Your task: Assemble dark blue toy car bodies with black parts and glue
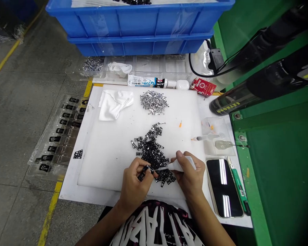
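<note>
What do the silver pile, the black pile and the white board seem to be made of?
Silver pile: likely metal, bright glints. Black pile: probably plastic, glossy, though painted metal is possible. White board: seemingly plastic or foam, matte, no glare.

Bare left hand (133, 184) and right hand (190, 175) — black shirt (154, 213), large white lettering, perhaps pink-edged.
</note>
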Demonstrator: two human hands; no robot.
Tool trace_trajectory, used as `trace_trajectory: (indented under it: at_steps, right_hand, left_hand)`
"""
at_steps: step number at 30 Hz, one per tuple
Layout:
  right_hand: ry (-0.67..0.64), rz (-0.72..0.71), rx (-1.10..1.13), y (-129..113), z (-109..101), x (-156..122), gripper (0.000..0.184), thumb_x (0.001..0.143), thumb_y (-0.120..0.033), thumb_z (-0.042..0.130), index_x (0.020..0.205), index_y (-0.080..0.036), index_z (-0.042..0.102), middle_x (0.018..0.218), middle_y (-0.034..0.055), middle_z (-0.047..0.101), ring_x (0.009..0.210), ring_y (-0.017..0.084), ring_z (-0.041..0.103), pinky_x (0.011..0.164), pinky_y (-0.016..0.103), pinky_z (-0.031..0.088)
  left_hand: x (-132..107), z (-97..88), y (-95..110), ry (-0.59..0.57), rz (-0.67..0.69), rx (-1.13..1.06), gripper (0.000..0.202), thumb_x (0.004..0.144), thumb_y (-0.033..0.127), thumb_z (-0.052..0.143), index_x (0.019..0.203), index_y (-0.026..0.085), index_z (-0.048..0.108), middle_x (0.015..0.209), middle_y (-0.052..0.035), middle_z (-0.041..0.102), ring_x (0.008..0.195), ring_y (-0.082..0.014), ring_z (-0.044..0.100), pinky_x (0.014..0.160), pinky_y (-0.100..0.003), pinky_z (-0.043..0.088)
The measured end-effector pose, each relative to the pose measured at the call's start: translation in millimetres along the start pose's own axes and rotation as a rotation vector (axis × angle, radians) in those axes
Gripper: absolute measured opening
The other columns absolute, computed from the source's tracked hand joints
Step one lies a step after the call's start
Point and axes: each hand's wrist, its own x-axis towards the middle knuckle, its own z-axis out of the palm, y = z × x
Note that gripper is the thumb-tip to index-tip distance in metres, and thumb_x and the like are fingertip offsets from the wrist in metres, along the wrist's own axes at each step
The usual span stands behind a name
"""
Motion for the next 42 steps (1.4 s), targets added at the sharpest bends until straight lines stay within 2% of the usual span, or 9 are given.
trace_trajectory:
  at_steps: [6, 26, 29, 32, 35, 37, 38, 40, 42]
  right_hand:
    - [-0.012, 0.008, -0.056, 0.3, -1.3, 0.6, 0.051, 0.092, -0.043, 0.075, 0.062, -0.017, 0.043, 0.058, -0.0078, 0.049, 0.045, 0.004, 0.043, 0.039, 0.015, 0.031]
    - [-0.018, -0.017, -0.031, 4.1, -0.2, 0.5, 0.054, 0.093, -0.038, 0.074, 0.061, -0.018, 0.036, 0.054, -0.0098, 0.042, 0.044, 0.004, 0.040, 0.039, 0.015, 0.029]
    - [-0.018, -0.051, -0.020, 5.4, 0.6, 2.9, 0.053, 0.093, -0.038, 0.074, 0.061, -0.018, 0.036, 0.053, -0.0102, 0.039, 0.043, 0.004, 0.038, 0.039, 0.015, 0.028]
    - [0.006, -0.127, -0.008, -0.1, -0.4, 5.9, 0.057, 0.089, -0.046, 0.073, 0.060, -0.022, 0.031, 0.052, -0.0099, 0.033, 0.042, 0.006, 0.036, 0.038, 0.018, 0.031]
    - [0.068, -0.238, -0.056, -11.8, -3.0, 7.8, 0.050, 0.094, -0.054, 0.061, 0.066, -0.025, 0.031, 0.051, -0.0102, 0.027, 0.038, 0.008, 0.029, 0.036, 0.023, 0.029]
    - [0.111, -0.319, -0.166, -18.5, -3.3, 10.2, 0.034, 0.100, -0.051, 0.053, 0.080, -0.024, 0.048, 0.051, -0.0097, 0.035, 0.038, 0.010, 0.034, 0.040, 0.024, 0.033]
    - [0.128, -0.361, -0.245, -20.3, -2.5, 12.5, 0.026, 0.102, -0.048, 0.053, 0.093, -0.024, 0.056, 0.054, -0.0078, 0.045, 0.042, 0.011, 0.042, 0.044, 0.025, 0.039]
    - [0.151, -0.453, -0.424, -19.5, 1.7, 19.9, 0.027, 0.099, -0.043, 0.061, 0.116, -0.022, 0.062, 0.076, 0.0017, 0.067, 0.064, 0.017, 0.062, 0.062, 0.031, 0.051]
    - [0.154, -0.544, -0.591, -14.0, 7.7, 29.5, 0.030, 0.093, -0.037, 0.069, 0.117, -0.020, 0.067, 0.105, 0.0101, 0.073, 0.090, 0.023, 0.068, 0.082, 0.038, 0.055]
  left_hand:
    - [-0.1, 0.4, 0.3, 0.008, -0.007, -0.013, 0.006, 0.091, 0.024, 0.060, 0.092, 0.018, 0.060, 0.081, -0.0054, 0.079, 0.034, -0.0049, 0.038, 0.038, -0.021, 0.036]
    - [-0.5, -1.0, 0.9, -0.011, -0.026, -0.031, 0.007, 0.089, 0.025, 0.062, 0.092, 0.018, 0.060, 0.081, -0.0062, 0.079, 0.035, -0.0057, 0.040, 0.037, -0.021, 0.036]
    - [-0.3, -1.8, -0.8, -0.017, -0.034, -0.036, 0.007, 0.090, 0.025, 0.062, 0.092, 0.018, 0.060, 0.082, -0.0070, 0.079, 0.035, -0.0060, 0.040, 0.036, -0.021, 0.035]
    - [0.5, -2.4, -2.7, -0.019, -0.040, -0.050, 0.007, 0.091, 0.025, 0.061, 0.093, 0.018, 0.060, 0.085, -0.0078, 0.079, 0.036, -0.0055, 0.040, 0.035, -0.020, 0.035]
    - [0.7, -2.5, -3.1, -0.025, -0.049, -0.074, 0.009, 0.092, 0.027, 0.061, 0.093, 0.018, 0.060, 0.086, -0.0082, 0.079, 0.035, -0.0051, 0.040, 0.035, -0.020, 0.035]
    - [0.4, -2.5, -2.7, -0.030, -0.053, -0.089, 0.010, 0.092, 0.028, 0.060, 0.093, 0.018, 0.059, 0.086, -0.0082, 0.079, 0.034, -0.0050, 0.040, 0.034, -0.020, 0.035]
    - [0.2, -2.6, -2.7, -0.030, -0.053, -0.095, 0.010, 0.092, 0.028, 0.060, 0.093, 0.018, 0.058, 0.086, -0.0080, 0.078, 0.034, -0.0050, 0.041, 0.034, -0.020, 0.035]
    - [-0.1, -2.9, -2.9, -0.030, -0.050, -0.103, 0.012, 0.092, 0.029, 0.061, 0.093, 0.018, 0.057, 0.086, -0.0077, 0.078, 0.035, -0.0051, 0.042, 0.034, -0.020, 0.035]
    - [0.1, -3.5, -3.6, -0.035, -0.046, -0.110, 0.013, 0.093, 0.031, 0.061, 0.093, 0.018, 0.057, 0.086, -0.0074, 0.078, 0.035, -0.0049, 0.041, 0.034, -0.019, 0.035]
